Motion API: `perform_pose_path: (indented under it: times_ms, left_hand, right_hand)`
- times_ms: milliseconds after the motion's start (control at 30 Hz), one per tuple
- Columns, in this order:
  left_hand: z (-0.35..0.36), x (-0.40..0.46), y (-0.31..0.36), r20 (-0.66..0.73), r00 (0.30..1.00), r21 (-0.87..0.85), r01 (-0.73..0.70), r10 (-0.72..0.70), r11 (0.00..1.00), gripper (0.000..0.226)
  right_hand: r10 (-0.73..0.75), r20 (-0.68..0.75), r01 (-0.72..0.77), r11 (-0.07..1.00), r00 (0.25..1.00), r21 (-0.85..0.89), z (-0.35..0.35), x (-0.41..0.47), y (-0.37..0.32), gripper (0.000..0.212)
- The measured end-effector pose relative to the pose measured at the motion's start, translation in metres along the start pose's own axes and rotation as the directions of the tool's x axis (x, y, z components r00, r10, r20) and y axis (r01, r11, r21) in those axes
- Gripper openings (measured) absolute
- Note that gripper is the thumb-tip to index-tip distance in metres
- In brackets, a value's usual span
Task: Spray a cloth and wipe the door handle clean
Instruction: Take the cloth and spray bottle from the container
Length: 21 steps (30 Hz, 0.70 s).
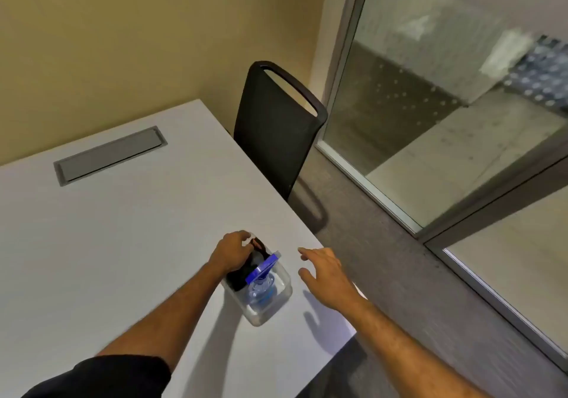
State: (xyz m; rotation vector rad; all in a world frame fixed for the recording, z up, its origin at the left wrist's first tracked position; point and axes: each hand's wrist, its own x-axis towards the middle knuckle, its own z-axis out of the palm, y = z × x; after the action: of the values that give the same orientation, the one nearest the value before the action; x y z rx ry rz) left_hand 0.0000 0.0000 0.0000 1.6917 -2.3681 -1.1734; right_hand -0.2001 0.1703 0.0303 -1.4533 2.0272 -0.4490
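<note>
Low in the frame's centre, a clear rounded plastic tub sits on the smooth white surface, holding a blue-capped spray bottle and dark crumpled cloth. The left hand grips the cloth; the right hand hovers open beside it. A black mesh chair stands behind.
</note>
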Motion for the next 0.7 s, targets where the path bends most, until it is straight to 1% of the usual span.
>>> perform_pose_path:
  times_ms: [67,133,200,267,367,467,567,633,700]
  left_hand:
    - [0.002,0.005,-0.007,0.018,0.999,0.050,0.029,-0.030,0.998,0.040]
    - [0.009,0.010,-0.016,0.063,0.997,0.126,0.036,-0.044,0.991,0.030]
    - [0.015,0.014,-0.021,0.110,0.992,0.195,0.037,-0.060,0.980,0.028]
    - [0.021,0.020,-0.027,0.129,0.989,0.235,0.042,-0.075,0.971,0.028]
    - [0.031,0.031,-0.036,0.132,0.989,0.244,0.039,-0.073,0.969,0.027]
    - [0.040,0.043,-0.043,0.134,0.989,0.297,0.024,-0.066,0.954,0.029]
    - [0.050,0.053,-0.048,0.113,0.992,0.352,0.006,-0.049,0.936,0.032]
    - [0.057,0.057,-0.049,0.120,0.992,0.401,-0.006,-0.046,0.916,0.036]
    - [0.062,0.061,-0.050,0.135,0.989,0.436,-0.003,-0.062,0.900,0.042]
  right_hand:
    - [0.034,0.031,-0.035,0.999,0.999,0.004,0.001,0.006,-0.001,0.047]
    - [0.073,0.066,-0.072,0.997,0.995,-0.013,0.000,0.008,-0.002,0.048]
    - [0.085,0.089,-0.084,0.996,0.992,-0.014,0.000,0.014,-0.004,0.048]
    - [0.083,0.108,-0.082,0.997,0.991,-0.011,0.001,0.021,-0.006,0.048]
    - [0.094,0.131,-0.094,0.996,0.987,-0.007,0.005,0.031,-0.007,0.049]
    - [0.095,0.169,-0.097,0.995,0.981,0.000,0.012,0.039,-0.006,0.050]
    - [0.091,0.229,-0.101,0.994,0.969,0.033,0.020,0.044,-0.007,0.056]
    - [0.082,0.282,-0.108,0.991,0.956,0.078,0.026,0.044,-0.011,0.060]
    - [0.073,0.335,-0.133,0.978,0.939,0.160,0.035,0.042,-0.016,0.064]
